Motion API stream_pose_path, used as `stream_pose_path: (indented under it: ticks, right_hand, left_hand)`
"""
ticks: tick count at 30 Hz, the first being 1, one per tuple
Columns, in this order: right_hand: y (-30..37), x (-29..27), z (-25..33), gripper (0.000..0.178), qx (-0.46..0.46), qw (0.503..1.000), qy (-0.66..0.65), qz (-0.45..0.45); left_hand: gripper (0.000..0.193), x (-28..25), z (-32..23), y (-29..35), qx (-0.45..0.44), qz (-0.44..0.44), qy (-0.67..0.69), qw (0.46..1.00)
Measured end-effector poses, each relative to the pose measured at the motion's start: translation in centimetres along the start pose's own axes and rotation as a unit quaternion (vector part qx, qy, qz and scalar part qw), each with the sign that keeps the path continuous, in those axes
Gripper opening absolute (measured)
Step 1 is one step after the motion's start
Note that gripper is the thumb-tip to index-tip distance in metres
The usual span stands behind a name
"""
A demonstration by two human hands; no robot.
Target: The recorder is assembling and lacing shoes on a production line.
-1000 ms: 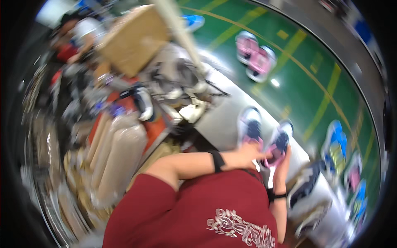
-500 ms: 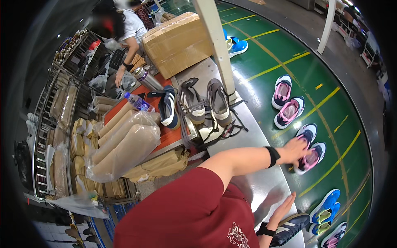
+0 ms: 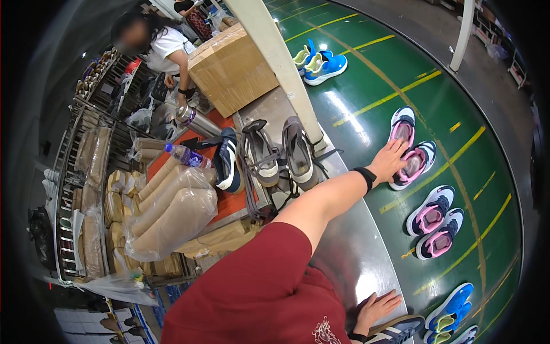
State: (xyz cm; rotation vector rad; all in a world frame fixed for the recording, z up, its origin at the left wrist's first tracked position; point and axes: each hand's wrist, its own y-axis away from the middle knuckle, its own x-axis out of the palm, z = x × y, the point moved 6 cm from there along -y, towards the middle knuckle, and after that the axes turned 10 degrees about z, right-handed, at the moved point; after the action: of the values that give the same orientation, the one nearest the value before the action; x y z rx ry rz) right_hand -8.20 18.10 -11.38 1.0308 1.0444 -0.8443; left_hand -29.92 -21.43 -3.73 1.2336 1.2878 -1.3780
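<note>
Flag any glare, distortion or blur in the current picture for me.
Head view: white glare on the green surface and the metal ledge near the right hand; head view: fisheye bends the green surface's outer edge; head view: a co-worker's head is blurred, while the left hand and the pink-lined shoes by it look fairly sharp.
</note>
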Motion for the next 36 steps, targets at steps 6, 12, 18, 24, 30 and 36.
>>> stream_pose_path:
  ticks: [6,12,18,24,30,36]
  right_hand:
    - [0.1,0.0,0.4,0.069,0.001,1.0,0.006,-0.013]
    - [-0.5,-0.1,1.0,0.068,0.013,1.0,-0.008,0.01]
    - [-3.1,-1.4,0.1,0.049,-0.003,0.948,-0.318,-0.009]
    - [-1.0,-7.6,9.7,0.054,-0.049,0.926,-0.34,0.154]
    - [-0.2,-4.4,8.9,0.061,-0.06,0.967,-0.241,0.06]
    - [-0.9,-6.1,10.6,0.056,-0.115,0.968,-0.222,0.023]
  left_hand:
    - [0.061,2.8,0.0,-4.0,-0.078,0.207,-0.002,0.975]
    - [0.052,4.2,-3.7,-0.9,-0.04,0.241,0.199,0.949]
    - [0.046,-0.5,-11.5,11.8,0.044,0.238,0.254,0.936]
    - [0.045,-1.8,-17.5,23.4,0.118,0.219,0.266,0.931]
    - [0.042,-5.1,-19.1,26.9,0.142,0.211,0.182,0.95]
    - [0.027,-9.6,-20.0,27.0,0.242,0.036,0.301,0.922]
